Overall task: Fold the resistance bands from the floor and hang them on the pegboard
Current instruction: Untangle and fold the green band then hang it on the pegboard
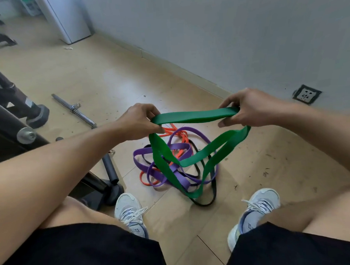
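Note:
A wide green resistance band [193, 116] is stretched flat between my two hands above the floor. My left hand [138, 122] pinches its left end and my right hand [248, 109] grips its right end. The rest of the green band hangs down in loops to the floor. Under it lies a tangle of a purple band [143, 166], an orange band [179, 135] and a thin black band [213, 193]. No pegboard is in view.
A steel bar [73, 110] lies on the wooden floor at the left, beside dark gym-machine legs [33, 115]. A black handle [110, 169] lies near my left shoe [130, 212]. The grey wall with a socket [307, 94] runs along the right. A white cabinet [68, 18] stands far back.

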A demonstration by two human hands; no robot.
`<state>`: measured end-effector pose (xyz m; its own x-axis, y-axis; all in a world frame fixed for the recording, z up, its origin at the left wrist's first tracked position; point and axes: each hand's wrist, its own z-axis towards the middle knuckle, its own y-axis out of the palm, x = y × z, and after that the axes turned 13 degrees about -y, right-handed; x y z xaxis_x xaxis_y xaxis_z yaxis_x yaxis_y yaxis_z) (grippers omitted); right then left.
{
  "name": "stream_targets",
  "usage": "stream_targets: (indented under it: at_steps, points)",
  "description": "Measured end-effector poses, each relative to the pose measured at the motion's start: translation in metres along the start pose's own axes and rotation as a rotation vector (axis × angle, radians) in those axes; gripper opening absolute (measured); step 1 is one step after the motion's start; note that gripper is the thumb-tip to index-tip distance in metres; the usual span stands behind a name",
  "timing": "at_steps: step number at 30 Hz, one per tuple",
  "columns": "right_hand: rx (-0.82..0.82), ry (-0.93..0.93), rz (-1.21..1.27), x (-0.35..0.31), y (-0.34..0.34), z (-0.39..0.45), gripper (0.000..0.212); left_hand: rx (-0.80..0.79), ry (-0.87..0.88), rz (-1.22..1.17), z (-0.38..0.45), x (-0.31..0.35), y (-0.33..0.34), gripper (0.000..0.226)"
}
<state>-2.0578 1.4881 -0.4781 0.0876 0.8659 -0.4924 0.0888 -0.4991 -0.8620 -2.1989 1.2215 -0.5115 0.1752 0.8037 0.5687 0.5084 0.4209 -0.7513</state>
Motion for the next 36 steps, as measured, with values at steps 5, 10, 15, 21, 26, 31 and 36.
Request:
stream_targets:
  at_steps: [5, 10, 15, 21, 26, 31, 36]
  points:
    - [-0.032, -0.013, 0.013, 0.006, 0.001, -0.001, 0.047, -0.043, 0.026, -0.036, -0.003, -0.001, -0.004, 0.046]
    - [-0.082, -0.018, 0.037, 0.006, -0.001, -0.004, 0.058, -0.021, 0.044, -0.042, -0.006, 0.001, -0.006, 0.048]
    - [-0.053, 0.009, 0.044, 0.007, 0.002, -0.002, 0.064, 0.054, 0.068, -0.031, -0.007, 0.003, -0.004, 0.037]
    - [0.092, -0.022, 0.099, -0.002, 0.001, -0.003, 0.060, 0.095, 0.084, -0.135, -0.007, 0.006, -0.004, 0.037]
    - [-0.021, -0.098, 0.146, -0.011, 0.005, -0.006, 0.063, 0.113, 0.078, -0.482, -0.017, 0.017, -0.011, 0.045]
    - [-0.223, -0.153, 0.124, -0.016, 0.021, -0.004, 0.116, 0.066, 0.146, -0.591, -0.032, 0.038, -0.004, 0.039]
    - [-0.109, -0.213, 0.294, -0.012, 0.046, 0.006, 0.128, -0.023, 0.255, -0.634, -0.038, 0.051, 0.004, 0.036]
